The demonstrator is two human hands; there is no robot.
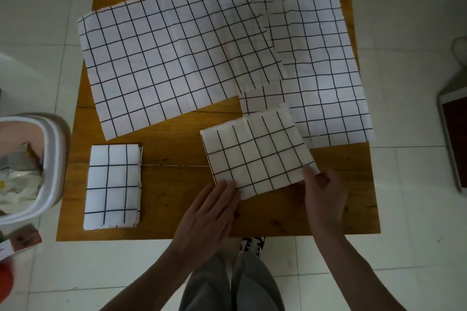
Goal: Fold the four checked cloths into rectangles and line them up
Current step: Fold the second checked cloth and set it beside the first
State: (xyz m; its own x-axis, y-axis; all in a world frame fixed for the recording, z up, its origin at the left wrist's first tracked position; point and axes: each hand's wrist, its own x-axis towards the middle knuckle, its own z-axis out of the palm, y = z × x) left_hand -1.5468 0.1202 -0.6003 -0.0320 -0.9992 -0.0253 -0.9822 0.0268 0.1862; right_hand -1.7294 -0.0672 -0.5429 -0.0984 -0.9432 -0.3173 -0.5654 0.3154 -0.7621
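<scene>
The half-folded white cloth with black grid lines [255,154] lies askew on the brown wooden table [177,154]; the right hand [326,189] pinches its near right corner while the left hand [212,207] lies flat-fingered on the near left corner. To fold well, match corners before creasing, then square it to the finished folded cloth rectangle [112,185] left of both hands

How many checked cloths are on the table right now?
4: small folded white checked cloth near-left; half-folded cloth at both hands; large flat cloth centre; another flat cloth far-right.
</scene>
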